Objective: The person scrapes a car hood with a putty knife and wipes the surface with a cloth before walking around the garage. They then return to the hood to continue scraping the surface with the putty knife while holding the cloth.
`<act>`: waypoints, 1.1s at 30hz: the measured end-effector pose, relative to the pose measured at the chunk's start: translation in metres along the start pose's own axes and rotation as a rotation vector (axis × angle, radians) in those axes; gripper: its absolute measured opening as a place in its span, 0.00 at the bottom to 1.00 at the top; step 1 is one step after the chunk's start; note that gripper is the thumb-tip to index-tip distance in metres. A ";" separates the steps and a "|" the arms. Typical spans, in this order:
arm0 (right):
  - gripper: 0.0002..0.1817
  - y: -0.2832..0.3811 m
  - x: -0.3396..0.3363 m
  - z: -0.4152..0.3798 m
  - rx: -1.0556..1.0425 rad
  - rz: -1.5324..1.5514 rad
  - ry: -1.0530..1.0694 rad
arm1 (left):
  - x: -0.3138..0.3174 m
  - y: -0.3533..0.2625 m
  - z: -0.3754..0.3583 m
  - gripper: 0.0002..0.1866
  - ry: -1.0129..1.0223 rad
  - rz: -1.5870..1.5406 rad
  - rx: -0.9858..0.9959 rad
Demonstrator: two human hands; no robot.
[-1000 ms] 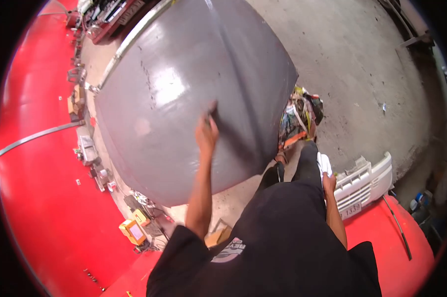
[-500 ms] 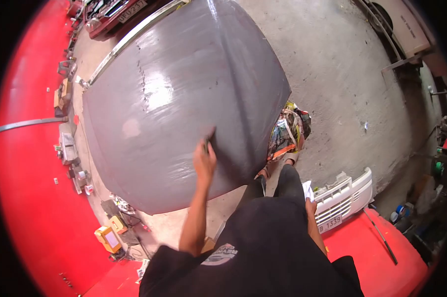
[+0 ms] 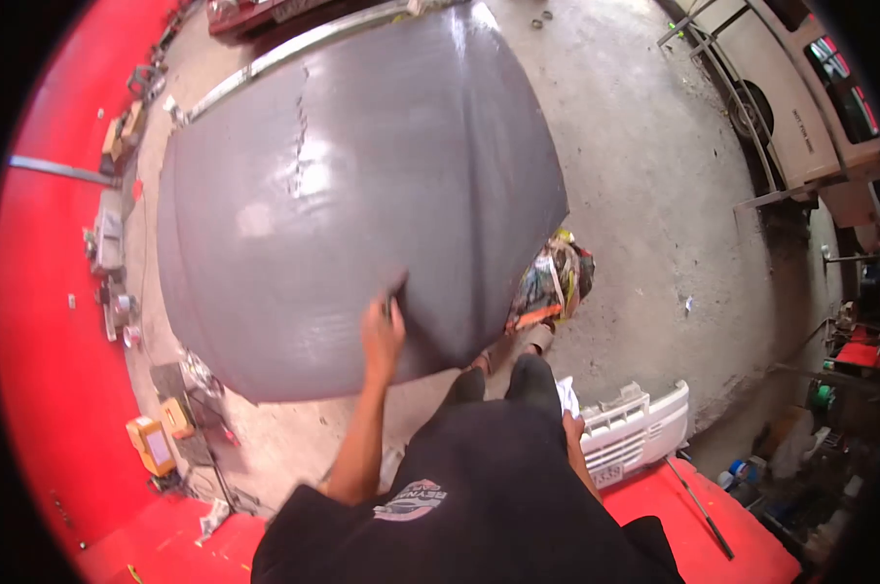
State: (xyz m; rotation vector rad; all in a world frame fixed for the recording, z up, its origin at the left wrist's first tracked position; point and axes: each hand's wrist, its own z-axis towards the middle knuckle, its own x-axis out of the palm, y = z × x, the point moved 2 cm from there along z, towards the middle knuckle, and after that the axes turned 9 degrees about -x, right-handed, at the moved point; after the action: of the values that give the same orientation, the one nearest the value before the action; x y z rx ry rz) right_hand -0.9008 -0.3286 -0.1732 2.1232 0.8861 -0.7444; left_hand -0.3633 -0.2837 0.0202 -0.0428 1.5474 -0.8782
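Observation:
A large grey car hood (image 3: 265,195) lies in front of me, with a jagged row of dark marks and a pale patch on its surface. Over its near part is my left hand (image 3: 383,336), its fingers closed around a small dark object (image 3: 388,306) too small to name. The hand's shadow falls on the panel beside it. Down at my right side, my right hand (image 3: 573,425) holds a white cloth (image 3: 567,396) by its lower part.
A white grille (image 3: 635,433) with a plate rests at the right near a red panel (image 3: 693,516) and a rod. A paper-filled bundle (image 3: 549,284) sits by the hood's right edge. Boxes and tools line the left wall; a metal frame stands right.
The view has turned and shifted, so the hood and grille sit differently in it. My left hand still holds the small dark object over the hood; my right hand still holds the cloth.

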 end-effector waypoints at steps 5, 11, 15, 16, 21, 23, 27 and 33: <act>0.34 -0.034 -0.019 0.006 -0.060 0.094 0.195 | 0.001 -0.005 0.099 0.11 -0.030 -0.127 -0.011; 0.37 -0.046 -0.001 0.021 -0.066 0.187 0.145 | -0.029 0.041 -0.146 0.17 -0.078 -0.101 -0.142; 0.34 -0.021 0.003 0.025 -0.074 0.156 0.227 | -0.022 0.039 -0.136 0.16 -0.105 -0.100 -0.129; 0.33 -0.022 0.004 0.031 -0.087 0.122 0.264 | -0.012 0.029 -0.091 0.15 -0.150 -0.105 -0.114; 0.29 -0.007 -0.010 0.075 -0.149 0.127 0.474 | -0.018 0.012 0.026 0.15 0.005 -0.066 -0.111; 0.30 0.013 -0.008 0.106 -0.223 0.005 0.253 | -0.032 0.021 0.016 0.14 0.089 -0.029 -0.066; 0.34 0.074 -0.023 0.065 -0.193 0.265 0.150 | -0.034 0.044 -0.125 0.16 -0.007 -0.062 -0.166; 0.31 0.076 0.000 0.060 -0.176 -0.088 0.453 | -0.032 0.030 -0.140 0.19 -0.161 -0.140 -0.295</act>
State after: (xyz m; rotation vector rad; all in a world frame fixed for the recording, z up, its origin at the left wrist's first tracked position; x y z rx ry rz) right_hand -0.8561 -0.4144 -0.1794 2.1370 1.2384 -0.2115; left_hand -0.4637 -0.1772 0.0187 -0.4299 1.5237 -0.7295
